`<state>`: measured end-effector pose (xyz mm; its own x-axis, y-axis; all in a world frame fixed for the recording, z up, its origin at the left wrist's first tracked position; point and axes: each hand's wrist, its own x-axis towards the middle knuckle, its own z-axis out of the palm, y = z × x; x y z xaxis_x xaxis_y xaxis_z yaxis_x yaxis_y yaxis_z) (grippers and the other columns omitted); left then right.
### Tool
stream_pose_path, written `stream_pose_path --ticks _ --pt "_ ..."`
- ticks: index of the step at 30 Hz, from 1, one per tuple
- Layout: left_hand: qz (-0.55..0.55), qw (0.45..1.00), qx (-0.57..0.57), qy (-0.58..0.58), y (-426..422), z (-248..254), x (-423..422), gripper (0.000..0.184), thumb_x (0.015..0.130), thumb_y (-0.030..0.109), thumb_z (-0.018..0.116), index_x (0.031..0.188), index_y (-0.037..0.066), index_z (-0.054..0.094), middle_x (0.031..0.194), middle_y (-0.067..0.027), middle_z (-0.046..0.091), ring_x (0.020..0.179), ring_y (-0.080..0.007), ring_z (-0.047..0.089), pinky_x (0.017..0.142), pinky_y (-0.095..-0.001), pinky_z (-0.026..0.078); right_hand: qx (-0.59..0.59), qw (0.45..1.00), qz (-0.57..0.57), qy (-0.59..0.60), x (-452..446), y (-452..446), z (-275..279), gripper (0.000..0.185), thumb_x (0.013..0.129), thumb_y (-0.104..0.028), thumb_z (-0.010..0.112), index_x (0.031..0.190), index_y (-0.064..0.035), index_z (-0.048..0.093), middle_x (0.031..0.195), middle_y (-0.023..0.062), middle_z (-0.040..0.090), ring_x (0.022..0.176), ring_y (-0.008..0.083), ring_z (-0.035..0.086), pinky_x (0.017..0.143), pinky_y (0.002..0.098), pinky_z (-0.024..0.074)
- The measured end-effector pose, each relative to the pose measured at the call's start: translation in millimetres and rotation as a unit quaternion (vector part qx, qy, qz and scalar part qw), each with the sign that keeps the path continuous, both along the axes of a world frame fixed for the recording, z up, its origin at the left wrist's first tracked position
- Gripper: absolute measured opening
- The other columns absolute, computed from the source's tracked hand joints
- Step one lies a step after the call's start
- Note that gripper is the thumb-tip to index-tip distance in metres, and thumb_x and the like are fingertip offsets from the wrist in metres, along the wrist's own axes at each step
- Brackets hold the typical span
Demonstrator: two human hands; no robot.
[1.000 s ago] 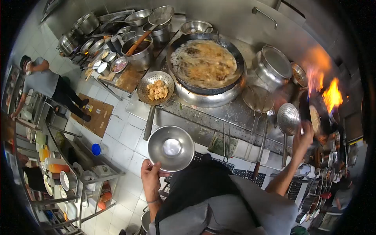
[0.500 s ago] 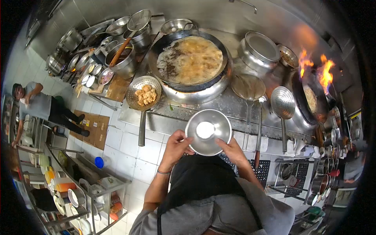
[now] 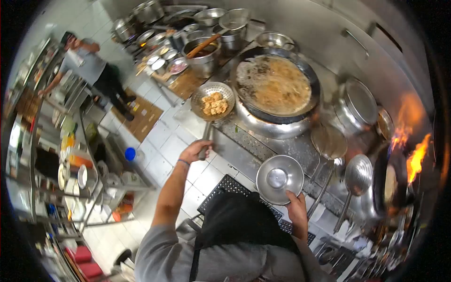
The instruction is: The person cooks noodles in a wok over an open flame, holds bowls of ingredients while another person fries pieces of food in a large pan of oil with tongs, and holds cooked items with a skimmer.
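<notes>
My left hand (image 3: 195,150) is closed around the handle of a perforated skimmer (image 3: 199,104). Golden fried pieces (image 3: 214,104) lie in the skimmer's bowl, which rests at the left edge of the stove. In my right hand (image 3: 296,207) is a metal bowl (image 3: 268,191), gripped by its near rim with the thumb over the edge. Nothing shows inside the bowl. Behind both hands sits a large wok (image 3: 315,94) of bubbling oil (image 3: 275,84).
At right, flames (image 3: 417,159) rise beside another wok (image 3: 379,183). A mesh strainer (image 3: 329,142) and a second perforated ladle (image 3: 358,175) lie on the stove. Pots and small bowls crowd the back left. A person (image 3: 91,68) stands at far left near shelves (image 3: 87,197).
My left hand has let go of the metal bowl and moved left onto the skimmer's handle. My right hand keeps the bowl alone. The view has turned.
</notes>
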<state>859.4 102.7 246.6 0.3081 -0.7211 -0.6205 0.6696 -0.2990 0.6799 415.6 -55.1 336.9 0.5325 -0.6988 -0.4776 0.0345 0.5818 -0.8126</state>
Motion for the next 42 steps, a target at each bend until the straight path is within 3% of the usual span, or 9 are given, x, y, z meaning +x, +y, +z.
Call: stream_pose_path --ticks 6,10,17,21,23,26,30,36,42 --pt "0.181 0.977 -0.097 0.064 0 26 -90 0.012 0.087 0.008 0.059 0.079 0.007 0.051 0.062 -0.0006 0.049 0.048 -0.011 0.048 0.042 -0.0262 0.043 0.013 0.991 0.13 -0.015 22 -39 -15 0.035 0.091 -0.012 0.061 0.122 0.0044 0.054 0.104 0.0138 0.067 0.079 0.0222 0.068 0.059 0.0363 0.0567" --pt "0.222 0.975 -0.008 0.03 61 73 -157 0.015 0.083 0.006 0.062 0.092 0.005 0.05 0.062 0.0002 0.049 0.046 -0.0105 0.049 0.038 -0.0267 0.044 0.0 0.974 0.226 0.025 34 -62 -35 0.036 0.09 -0.016 0.065 0.119 0.0039 0.055 0.102 0.0113 0.066 0.081 0.0169 0.065 0.063 0.0269 0.052" --pt "0.303 0.953 -0.007 0.003 137 105 -247 0.03 0.08 0.0 0.063 0.103 0.009 0.045 0.062 -0.0023 0.05 0.041 -0.0118 0.047 0.034 -0.0281 0.04 -0.019 0.968 0.25 -0.002 53 -53 -51 0.035 0.09 -0.013 0.063 0.123 -0.0005 0.055 0.107 0.0099 0.065 0.085 0.0175 0.066 0.056 0.0286 0.0537" --pt "0.355 0.935 0.0 0.001 172 107 -304 0.052 0.08 0.005 0.068 0.124 0.005 0.041 0.067 -0.0011 0.049 0.05 -0.0115 0.049 0.041 -0.0274 0.042 0.053 0.952 0.297 -0.046 51 -31 -37 0.042 0.09 -0.013 0.06 0.128 0.0003 0.049 0.117 0.016 0.059 0.095 0.0272 0.062 0.065 0.0398 0.0518" --pt "0.407 0.913 -0.018 0.012 189 104 -338 0.034 0.084 0.007 0.065 0.113 0.01 0.047 0.065 0.0029 0.046 0.045 -0.0084 0.046 0.037 -0.0239 0.039 0.066 0.944 0.324 0.006 53 -33 -58 0.043 0.093 -0.016 0.057 0.131 -0.0005 0.046 0.119 0.0166 0.058 0.096 0.0296 0.061 0.067 0.0436 0.0517" --pt "0.439 0.895 -0.076 -0.014 230 93 -396 0.048 0.083 0.005 0.063 0.126 0.007 0.041 0.063 0.0023 0.047 0.045 -0.007 0.048 0.036 -0.0256 0.043 0.023 0.923 0.379 0.057 60 -1 -47 0.034 0.088 -0.02 0.064 0.115 -0.0011 0.055 0.107 0.0149 0.061 0.09 0.0276 0.062 0.066 0.0433 0.0546" --pt "0.527 0.844 -0.095 -0.036 274 87 -480 0.05 0.079 0.005 0.064 0.123 0.003 0.04 0.064 -0.0019 0.052 0.044 -0.0099 0.052 0.035 -0.0268 0.044 -0.031 0.885 0.447 0.128 87 15 -70 0.033 0.083 -0.014 0.064 0.112 -0.0024 0.057 0.097 0.0112 0.063 0.072 0.0233 0.062 0.056 0.0381 0.056" --pt "0.679 0.727 -0.065 -0.079 336 108 -623 0.047 0.08 0.005 0.062 0.122 0.003 0.041 0.065 -0.0033 0.052 0.044 -0.0105 0.052 0.035 -0.0273 0.044 0.009 0.774 0.617 0.146 118 122 -110 0.02 0.08 -0.009 0.058 0.1 -0.0027 0.058 0.086 0.0095 0.064 0.07 0.0211 0.061 0.057 0.0367 0.0531" --pt "0.843 0.52 -0.065 -0.123 374 129 -760 0.045 0.082 0.005 0.065 0.121 0.003 0.042 0.065 -0.0041 0.053 0.044 -0.0106 0.053 0.035 -0.0277 0.046 -0.047 0.682 0.707 0.178 77 266 -120 0.027 0.08 -0.014 0.059 0.106 -0.0047 0.057 0.093 0.0089 0.065 0.076 0.0228 0.062 0.081 0.0478 0.0464"
